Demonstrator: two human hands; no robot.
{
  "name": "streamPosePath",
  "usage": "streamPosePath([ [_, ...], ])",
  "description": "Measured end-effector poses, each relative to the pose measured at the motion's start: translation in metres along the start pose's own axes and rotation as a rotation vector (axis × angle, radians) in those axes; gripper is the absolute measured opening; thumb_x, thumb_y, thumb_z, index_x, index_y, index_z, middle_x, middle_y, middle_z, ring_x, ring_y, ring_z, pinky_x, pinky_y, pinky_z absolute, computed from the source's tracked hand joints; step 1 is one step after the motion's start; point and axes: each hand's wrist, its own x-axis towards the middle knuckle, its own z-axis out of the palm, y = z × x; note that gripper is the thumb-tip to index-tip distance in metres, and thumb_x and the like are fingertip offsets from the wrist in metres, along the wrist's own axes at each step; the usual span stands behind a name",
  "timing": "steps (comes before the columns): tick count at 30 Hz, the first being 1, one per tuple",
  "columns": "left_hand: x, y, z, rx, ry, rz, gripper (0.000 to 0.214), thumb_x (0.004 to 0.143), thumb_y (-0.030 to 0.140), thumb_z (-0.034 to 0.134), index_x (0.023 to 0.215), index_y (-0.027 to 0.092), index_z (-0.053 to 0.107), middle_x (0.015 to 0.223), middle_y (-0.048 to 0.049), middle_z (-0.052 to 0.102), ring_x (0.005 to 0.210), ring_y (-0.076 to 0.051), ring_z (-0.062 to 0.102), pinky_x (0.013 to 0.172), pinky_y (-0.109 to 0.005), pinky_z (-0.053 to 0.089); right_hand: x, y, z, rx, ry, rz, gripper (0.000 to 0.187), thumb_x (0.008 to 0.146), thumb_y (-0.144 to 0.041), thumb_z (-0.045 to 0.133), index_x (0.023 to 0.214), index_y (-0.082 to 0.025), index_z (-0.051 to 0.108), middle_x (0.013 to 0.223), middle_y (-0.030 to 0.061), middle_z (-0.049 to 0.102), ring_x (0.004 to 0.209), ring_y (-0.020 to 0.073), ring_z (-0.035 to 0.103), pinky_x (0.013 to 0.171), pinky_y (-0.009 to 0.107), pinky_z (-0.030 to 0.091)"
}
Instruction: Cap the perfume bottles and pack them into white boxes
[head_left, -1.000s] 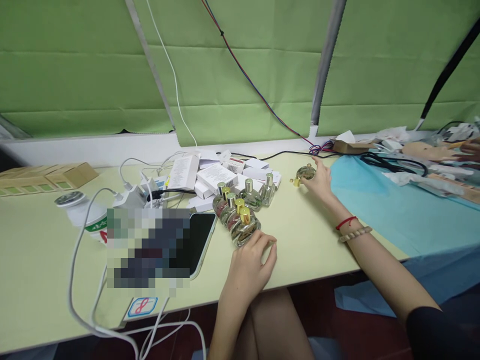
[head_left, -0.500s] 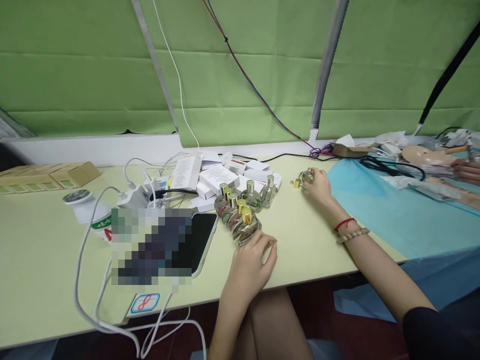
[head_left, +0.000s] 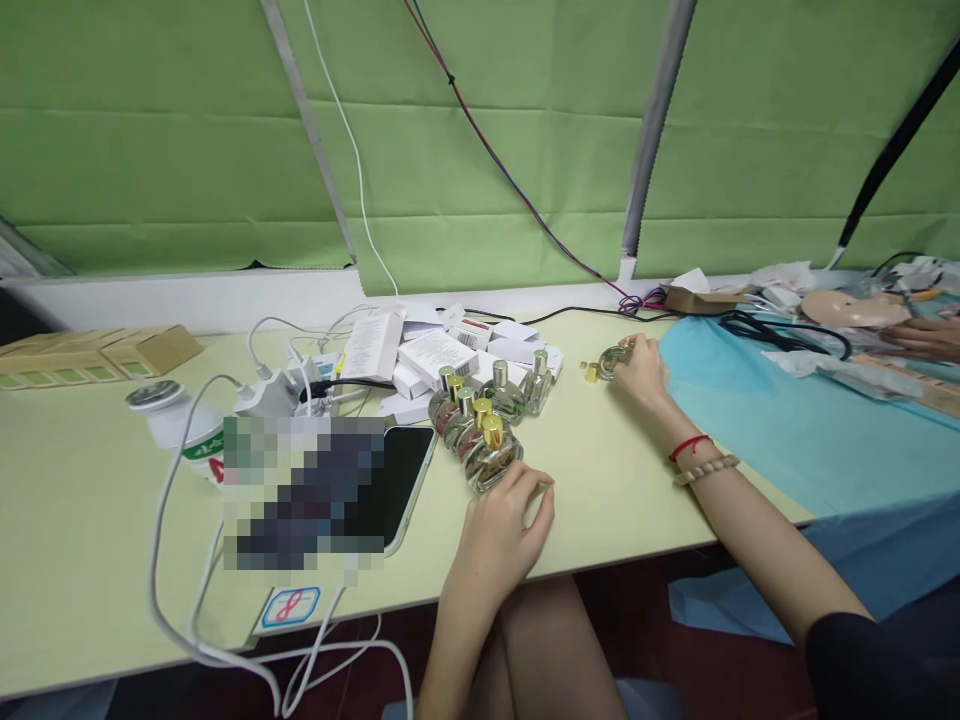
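Note:
My right hand (head_left: 643,375) is stretched far across the pale green table (head_left: 90,540) and closed around a round glass perfume bottle (head_left: 609,361) with a gold cap, which lies on its side. My left hand (head_left: 501,530) rests near the table's front edge, fingers curled loosely, touching the nearest bottle of a row of several gold-capped perfume bottles (head_left: 480,425). A red string and a bead bracelet circle my right wrist.
White cartons (head_left: 435,345) lie piled behind the bottles. A phone (head_left: 394,485), white cables (head_left: 172,560), a white jar (head_left: 176,425) and brown boxes (head_left: 90,355) sit on the left. A blue cloth (head_left: 787,420) covers the right, where another person's hand (head_left: 926,338) works.
My right hand has closed over the round bottle and drawn it slightly nearer. The left hand and the row of bottles have stayed in place.

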Motion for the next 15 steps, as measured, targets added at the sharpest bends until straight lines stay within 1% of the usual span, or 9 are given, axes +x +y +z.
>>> streamPosePath([
  [2, 0.0001, 0.0003, 0.0000, 0.006, -0.007, -0.006, 0.023, 0.090, 0.028, 0.040, 0.094, 0.024, 0.061, 0.097, 0.0013, 0.064, 0.067, -0.010, 0.060, 0.057, -0.023, 0.041, -0.0004, -0.0011, 0.0010, 0.010, 0.007, -0.014, 0.037, 0.064, -0.014, 0.054, 0.100, -0.021, 0.052, 0.106, 0.0080, 0.055, 0.097, 0.0232, 0.054, 0.083, 0.037, 0.043],
  [4, 0.0002, 0.0008, -0.0003, 0.013, -0.016, -0.013, 0.022, 0.090, 0.028, 0.040, 0.094, 0.024, 0.061, 0.097, 0.0017, 0.063, 0.067, -0.010, 0.059, 0.057, -0.023, 0.040, -0.0013, -0.0026, 0.0022, 0.025, 0.014, -0.028, 0.037, 0.063, -0.022, 0.058, 0.099, -0.021, 0.052, 0.101, 0.0076, 0.058, 0.096, 0.0247, 0.054, 0.082, 0.038, 0.042],
  [8, 0.0005, 0.0012, -0.0005, 0.013, -0.023, -0.020, 0.021, 0.090, 0.027, 0.040, 0.095, 0.024, 0.061, 0.097, 0.0020, 0.063, 0.066, -0.010, 0.059, 0.058, -0.023, 0.040, -0.0037, -0.0061, 0.0042, 0.048, 0.019, -0.036, 0.039, 0.063, -0.035, 0.061, 0.098, -0.021, 0.055, 0.101, 0.0088, 0.059, 0.100, 0.0269, 0.054, 0.080, 0.038, 0.042],
  [11, 0.0008, 0.0010, -0.0007, 0.009, -0.020, -0.014, 0.022, 0.090, 0.027, 0.040, 0.094, 0.024, 0.061, 0.096, 0.0020, 0.064, 0.066, -0.010, 0.059, 0.058, -0.024, 0.041, -0.0040, -0.0065, 0.0055, 0.069, -0.011, -0.036, 0.036, 0.063, -0.036, 0.060, 0.096, -0.021, 0.057, 0.100, 0.0095, 0.060, 0.095, 0.0264, 0.056, 0.074, 0.036, 0.043],
  [15, 0.0009, 0.0013, -0.0016, 0.007, -0.010, -0.004, 0.022, 0.090, 0.027, 0.040, 0.094, 0.024, 0.062, 0.095, 0.0012, 0.064, 0.065, -0.010, 0.059, 0.058, -0.023, 0.042, -0.0032, -0.0039, 0.0068, 0.066, -0.059, -0.036, 0.038, 0.065, -0.029, 0.057, 0.103, -0.023, 0.056, 0.092, 0.0074, 0.064, 0.084, 0.0246, 0.058, 0.068, 0.033, 0.042],
])
